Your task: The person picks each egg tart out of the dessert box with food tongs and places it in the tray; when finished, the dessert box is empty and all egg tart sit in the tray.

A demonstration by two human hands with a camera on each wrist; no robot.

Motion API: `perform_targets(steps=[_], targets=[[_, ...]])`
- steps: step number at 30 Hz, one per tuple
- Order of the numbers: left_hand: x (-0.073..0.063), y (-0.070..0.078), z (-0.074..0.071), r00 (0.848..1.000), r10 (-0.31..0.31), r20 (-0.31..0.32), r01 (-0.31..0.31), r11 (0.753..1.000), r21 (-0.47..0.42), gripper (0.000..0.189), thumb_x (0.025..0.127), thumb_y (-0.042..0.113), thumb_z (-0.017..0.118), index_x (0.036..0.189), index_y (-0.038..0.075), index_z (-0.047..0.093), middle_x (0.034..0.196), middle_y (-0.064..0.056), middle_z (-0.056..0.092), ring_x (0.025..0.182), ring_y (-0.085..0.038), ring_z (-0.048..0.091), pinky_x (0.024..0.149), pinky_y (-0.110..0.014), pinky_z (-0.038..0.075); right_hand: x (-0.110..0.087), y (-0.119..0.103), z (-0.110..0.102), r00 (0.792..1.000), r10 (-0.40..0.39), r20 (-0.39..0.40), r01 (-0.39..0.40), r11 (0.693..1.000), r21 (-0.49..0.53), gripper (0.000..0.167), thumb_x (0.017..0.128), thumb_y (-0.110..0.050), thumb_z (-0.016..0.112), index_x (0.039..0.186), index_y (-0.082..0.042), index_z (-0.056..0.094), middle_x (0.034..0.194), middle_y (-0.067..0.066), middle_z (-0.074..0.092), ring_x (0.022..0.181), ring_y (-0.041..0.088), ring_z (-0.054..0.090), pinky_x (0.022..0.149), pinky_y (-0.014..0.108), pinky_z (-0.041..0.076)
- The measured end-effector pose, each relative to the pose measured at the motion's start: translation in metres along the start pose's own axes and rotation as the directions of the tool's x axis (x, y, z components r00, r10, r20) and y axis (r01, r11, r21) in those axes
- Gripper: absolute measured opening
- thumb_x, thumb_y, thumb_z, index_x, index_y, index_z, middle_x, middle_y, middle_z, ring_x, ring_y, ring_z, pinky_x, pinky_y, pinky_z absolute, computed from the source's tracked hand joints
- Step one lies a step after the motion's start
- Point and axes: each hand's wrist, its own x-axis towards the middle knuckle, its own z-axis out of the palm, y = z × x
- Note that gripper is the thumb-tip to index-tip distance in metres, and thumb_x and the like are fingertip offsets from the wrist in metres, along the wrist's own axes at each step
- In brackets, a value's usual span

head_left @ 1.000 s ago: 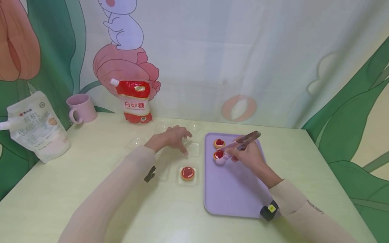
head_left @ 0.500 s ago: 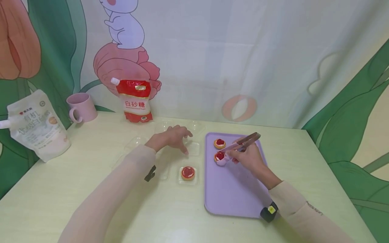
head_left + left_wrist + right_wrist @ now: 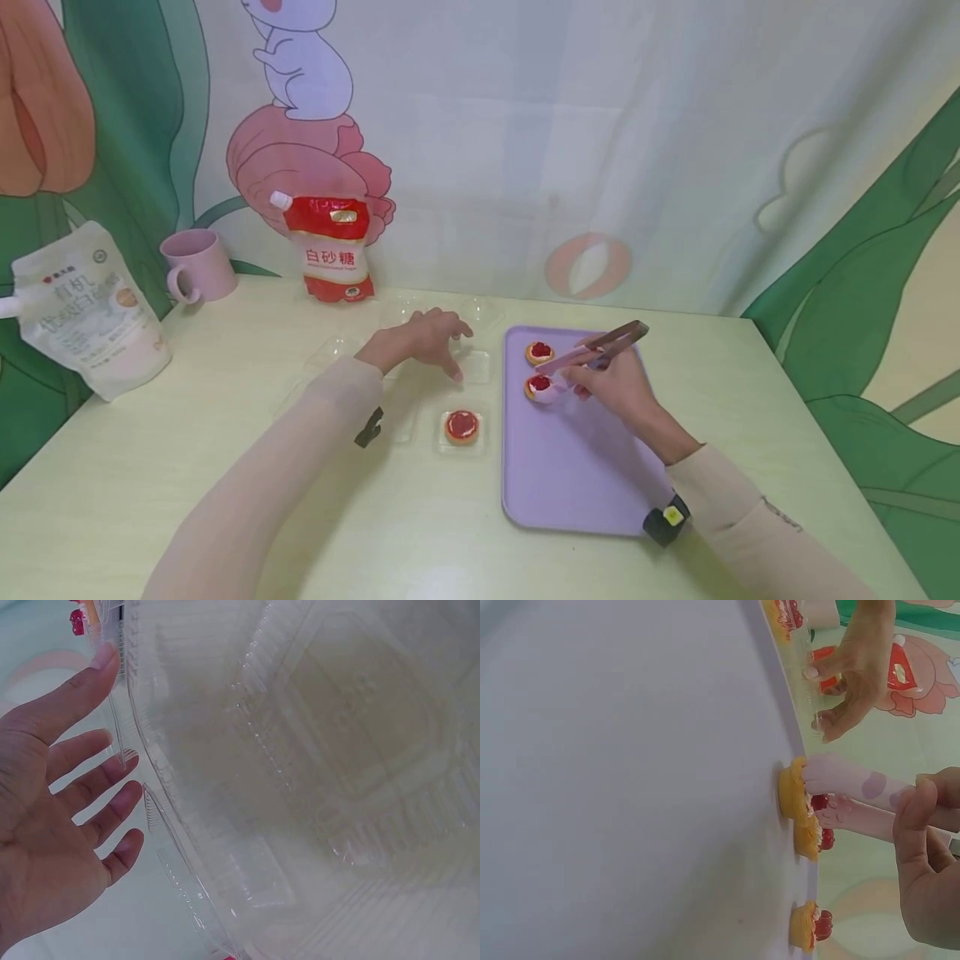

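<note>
From the head view I see my right hand (image 3: 611, 385) gripping a pair of pink tongs (image 3: 581, 360), fingers curled round the arms, the dark hinge end pointing up and away. The tong tips close on a small jam tart (image 3: 537, 386) that sits on the lilac tray (image 3: 581, 483), near its far left corner. The right wrist view confirms it: both pink tips are pressed against the tart (image 3: 799, 802), one on the pastry edge, one at the red filling. A second tart (image 3: 539, 352) stands just beyond it on the tray, apart from the tongs. My left hand (image 3: 420, 340) rests on a clear plastic tray (image 3: 477, 367) to the left of the lilac one, fingers spread and mostly straight, nothing clasped; the left wrist view shows the fingers (image 3: 90, 791) extended along the ribbed clear plastic (image 3: 322, 772). A third tart (image 3: 462, 426) sits in a clear pocket nearer to me, between the two arms. Farther back on the pale green table (image 3: 225, 500): a red and white sugar pouch (image 3: 329, 247), a pink mug (image 3: 195, 267), a white bag (image 3: 82, 312) at far left.
</note>
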Motion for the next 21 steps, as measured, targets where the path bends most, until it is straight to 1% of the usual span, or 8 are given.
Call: perform_targets(steps=[3,8,11,16,21], targets=[[-0.001,0.002,-0.001,1.000,-0.005,0.006,0.005,1.000,0.002,0.073,0.080,0.032,0.084,0.143,0.014,0.054,0.134,-0.010,0.060,0.124,-0.028,0.049,0.109,-0.050,0.034,0.000,-0.002,-0.003,1.000,0.013,-0.006,-0.013,1.000,0.015,0.032,0.084,-0.002,0.076,0.110,0.006,0.060,0.083,0.018,0.074,0.052,0.009,0.064,0.055,0.025,0.054],[-0.001,0.003,-0.002,1.000,-0.011,0.012,0.011,1.000,0.001,0.073,0.080,0.033,0.085,0.144,0.014,0.053,0.135,-0.010,0.060,0.123,-0.028,0.049,0.108,-0.049,0.034,0.000,-0.005,-0.007,0.999,0.040,-0.021,-0.038,0.998,0.057,0.037,0.085,-0.001,0.075,0.117,0.007,0.059,0.088,0.021,0.074,0.053,0.008,0.064,0.057,0.022,0.055],[-0.001,0.003,-0.001,1.000,-0.008,0.017,0.008,1.000,0.003,0.074,0.079,0.033,0.085,0.144,0.014,0.053,0.135,-0.010,0.060,0.123,-0.028,0.049,0.107,-0.049,0.035,0.000,-0.008,-0.008,0.999,0.045,-0.025,-0.042,0.996,0.083,0.037,0.085,-0.001,0.075,0.117,0.007,0.059,0.088,0.021,0.074,0.054,0.008,0.064,0.057,0.023,0.056],[-0.002,0.004,-0.004,1.000,-0.001,0.031,0.001,1.000,0.011,0.075,0.079,0.033,0.085,0.144,0.013,0.053,0.136,-0.011,0.059,0.125,-0.029,0.049,0.108,-0.049,0.034,0.000,-0.011,-0.010,0.999,0.049,-0.023,-0.047,0.995,0.086,0.034,0.086,-0.002,0.074,0.115,0.006,0.058,0.092,0.023,0.074,0.055,0.009,0.064,0.058,0.023,0.057],[-0.003,0.005,-0.006,0.999,0.010,0.050,-0.010,1.000,0.004,0.076,0.080,0.033,0.084,0.145,0.012,0.051,0.138,-0.013,0.057,0.128,-0.031,0.048,0.113,-0.054,0.032,-0.001,-0.012,-0.010,0.998,0.056,-0.017,-0.055,0.994,0.092,0.034,0.087,-0.002,0.073,0.116,0.005,0.058,0.096,0.025,0.073,0.056,0.010,0.064,0.059,0.024,0.058]])
